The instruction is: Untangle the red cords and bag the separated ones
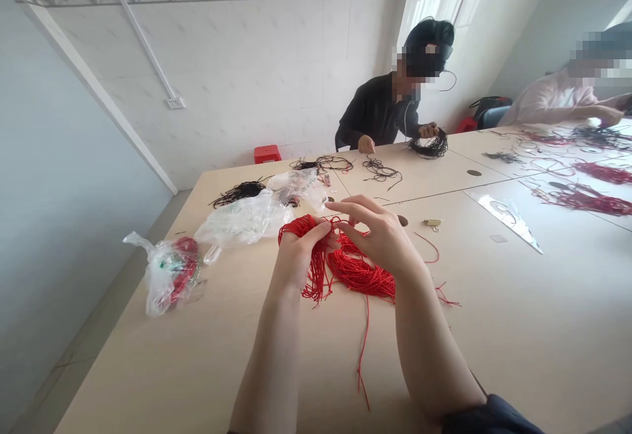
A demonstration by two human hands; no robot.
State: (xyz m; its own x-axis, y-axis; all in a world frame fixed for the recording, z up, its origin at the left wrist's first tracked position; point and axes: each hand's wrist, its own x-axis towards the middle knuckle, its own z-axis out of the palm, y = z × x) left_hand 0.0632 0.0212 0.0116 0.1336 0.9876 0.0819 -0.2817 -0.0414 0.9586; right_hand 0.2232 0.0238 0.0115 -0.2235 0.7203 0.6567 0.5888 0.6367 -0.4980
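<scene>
My left hand (301,253) is closed around a hank of red cord (317,279), whose loose ends hang below the palm. Close beside it, my right hand (382,231) has its thumb and a finger at a small loop of the red cord near my left thumb. Its upper fingers stretch out over the loop; the exact grip is partly hidden. Under both hands lies a larger bundle of red cords (358,272) on the table. One single red strand (364,348) trails from it toward me.
Clear plastic bags (247,220) and a bag with red cord (172,272) lie to the left. Black cords (241,191) lie behind them. A gold binder clip (433,224) and a clear triangle ruler (508,220) are to the right. Across the table (162,368), one person (378,111) holds black cords; another sits farther right.
</scene>
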